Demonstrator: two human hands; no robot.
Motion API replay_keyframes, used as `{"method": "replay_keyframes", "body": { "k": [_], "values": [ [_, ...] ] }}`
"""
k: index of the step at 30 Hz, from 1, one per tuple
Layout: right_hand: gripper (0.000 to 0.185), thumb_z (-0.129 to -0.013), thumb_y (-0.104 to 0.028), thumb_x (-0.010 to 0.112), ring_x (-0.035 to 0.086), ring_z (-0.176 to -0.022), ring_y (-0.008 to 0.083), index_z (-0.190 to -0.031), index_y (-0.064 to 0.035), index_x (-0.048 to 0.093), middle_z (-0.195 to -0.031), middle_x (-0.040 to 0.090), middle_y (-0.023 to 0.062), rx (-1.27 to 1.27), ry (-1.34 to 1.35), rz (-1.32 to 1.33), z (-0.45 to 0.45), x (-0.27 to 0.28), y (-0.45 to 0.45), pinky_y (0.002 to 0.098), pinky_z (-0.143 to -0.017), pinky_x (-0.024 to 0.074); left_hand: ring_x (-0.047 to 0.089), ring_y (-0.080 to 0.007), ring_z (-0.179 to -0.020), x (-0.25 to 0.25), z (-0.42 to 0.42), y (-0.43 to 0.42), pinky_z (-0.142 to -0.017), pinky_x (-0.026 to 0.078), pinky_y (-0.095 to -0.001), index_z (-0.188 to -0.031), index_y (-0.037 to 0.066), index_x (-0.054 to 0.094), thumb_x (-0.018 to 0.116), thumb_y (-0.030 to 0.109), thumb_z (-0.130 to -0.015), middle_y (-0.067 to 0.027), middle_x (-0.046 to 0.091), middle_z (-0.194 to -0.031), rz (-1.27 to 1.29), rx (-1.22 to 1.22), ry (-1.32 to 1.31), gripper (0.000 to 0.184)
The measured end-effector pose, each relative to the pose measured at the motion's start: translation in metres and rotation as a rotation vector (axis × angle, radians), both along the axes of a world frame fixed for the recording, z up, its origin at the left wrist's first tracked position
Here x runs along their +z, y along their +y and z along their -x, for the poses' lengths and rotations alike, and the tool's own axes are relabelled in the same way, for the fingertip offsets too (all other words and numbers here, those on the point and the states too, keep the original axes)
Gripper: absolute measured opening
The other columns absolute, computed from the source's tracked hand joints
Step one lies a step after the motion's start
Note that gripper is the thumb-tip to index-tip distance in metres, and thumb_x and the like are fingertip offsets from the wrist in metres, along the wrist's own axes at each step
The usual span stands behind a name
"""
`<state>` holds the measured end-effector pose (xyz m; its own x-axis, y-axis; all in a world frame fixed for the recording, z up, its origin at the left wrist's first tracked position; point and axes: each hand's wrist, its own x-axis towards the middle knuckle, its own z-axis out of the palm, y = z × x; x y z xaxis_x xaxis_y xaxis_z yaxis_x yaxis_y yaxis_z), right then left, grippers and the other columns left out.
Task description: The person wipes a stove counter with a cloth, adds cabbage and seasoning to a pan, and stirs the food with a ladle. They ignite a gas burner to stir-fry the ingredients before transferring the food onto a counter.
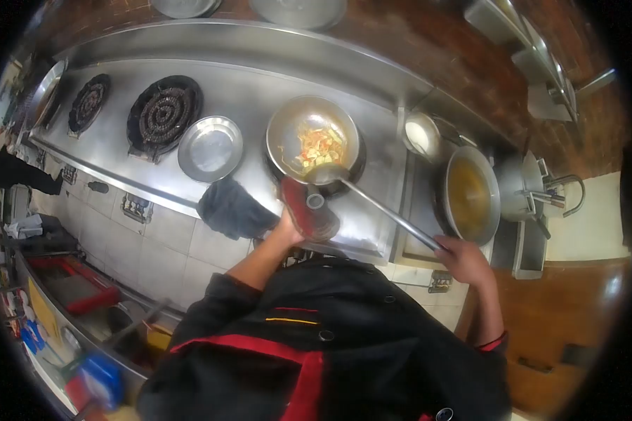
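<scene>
A round wok (pixel 282 116) sits on a burner at the middle of the steel counter, with chopped yellow, orange and pale food (pixel 319 146) inside. My left hand (pixel 288 230) is closed on a dark red cloth (pixel 298 207) around the wok's handle, at the edge nearest me. A long metal ladle (pixel 393 215) runs from my right hand (pixel 465 259), whose fingers are wrapped round its handle end. The ladle's bowl (pixel 326 173) rests at the wok's near rim, over the food. A dark cloth (pixel 235 210) hangs over the counter's front edge beside my left hand.
An empty metal plate (pixel 211 149) lies left of the wok, beyond it two burners (pixel 165 112). On the right stand a large pan of yellowish liquid (pixel 469 196), a small bowl with white contents (pixel 421 133) and a pot holding utensils (pixel 519 186).
</scene>
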<state>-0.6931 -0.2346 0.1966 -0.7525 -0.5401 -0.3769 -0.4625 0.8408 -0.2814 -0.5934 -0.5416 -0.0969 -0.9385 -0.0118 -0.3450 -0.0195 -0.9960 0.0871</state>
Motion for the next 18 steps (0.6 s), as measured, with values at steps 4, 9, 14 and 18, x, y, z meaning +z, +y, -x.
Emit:
{"method": "replay_keyframes", "body": {
  "k": [4, 9, 14, 18],
  "values": [
    [0.032, -0.088, -0.020, 0.060, 0.065, -0.073, 0.0305, -0.117, -0.0050, 0.061, -0.080, 0.065, 0.0179, 0.101, 0.063, -0.039, 0.008, -0.041, 0.006, 0.0354, -0.066, 0.0498, 0.040, -0.0203, -0.125, 0.022, 0.035, 0.008, -0.102, 0.030, -0.0596, -0.132, 0.016, 0.044, 0.044, 0.043, -0.097, -0.0025, 0.050, -0.129, 0.143, -0.080, -0.343, 0.045],
    [0.032, -0.094, -0.017, 0.054, 0.050, -0.052, 0.0078, -0.124, -0.0073, 0.057, -0.066, 0.053, 0.0022, -0.303, -0.567, 0.104, 0.013, -0.046, 0.016, 0.0255, -0.048, 0.0437, 0.044, -0.0200, -0.120, 0.027, 0.050, 0.023, -0.103, 0.032, -0.0563, -0.124, 0.015, 0.051, 0.050, 0.031, -0.095, 0.0005, 0.053, -0.122, 0.259, -0.028, -0.297, 0.034],
    [0.035, -0.096, -0.016, 0.051, 0.050, -0.051, 0.0089, -0.129, -0.0045, 0.053, -0.067, 0.054, 0.0025, -0.126, -0.473, 0.274, 0.026, -0.093, 0.017, 0.0246, -0.047, 0.0426, 0.047, -0.0258, -0.116, 0.045, 0.051, 0.026, -0.097, 0.040, -0.0528, -0.121, 0.014, 0.053, 0.051, 0.029, -0.093, -0.0046, 0.053, -0.123, 0.102, -0.089, -0.348, 0.032],
    [0.036, -0.097, -0.015, 0.050, 0.048, -0.048, 0.0086, -0.131, -0.0045, 0.051, -0.071, 0.055, 0.0021, -0.341, -0.686, 0.480, 0.032, -0.103, 0.030, 0.0243, -0.046, 0.0415, 0.048, -0.0345, -0.119, 0.105, 0.019, 0.026, -0.097, 0.041, -0.0523, -0.140, 0.008, 0.037, 0.049, 0.044, -0.088, -0.0166, 0.038, -0.142, 0.371, -0.113, -0.487, 0.064]
  ]
}}
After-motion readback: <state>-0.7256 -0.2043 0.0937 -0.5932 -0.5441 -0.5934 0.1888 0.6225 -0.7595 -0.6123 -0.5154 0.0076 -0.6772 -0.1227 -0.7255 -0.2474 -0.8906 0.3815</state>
